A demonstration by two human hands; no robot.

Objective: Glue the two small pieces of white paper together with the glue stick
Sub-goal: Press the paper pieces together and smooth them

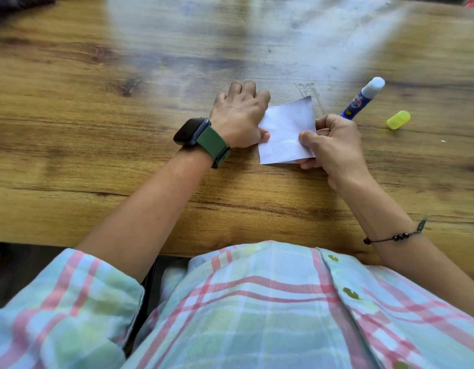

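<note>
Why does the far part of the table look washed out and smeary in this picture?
In the head view, pale glare from light off the glossy wooden table whitens its far side; the edges smear from motion or wide-angle stretch, and the table edge bows. The white paper and glue stick stay fairly sharp.

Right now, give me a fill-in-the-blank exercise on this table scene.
1. The glue stick lies with its cap ____.
2. The loose cap is coloured ____.
3. The watch sits on the ____ wrist.
4. Both hands touch the white ____ on the table.

Missing words: off; yellow; left; paper
</note>
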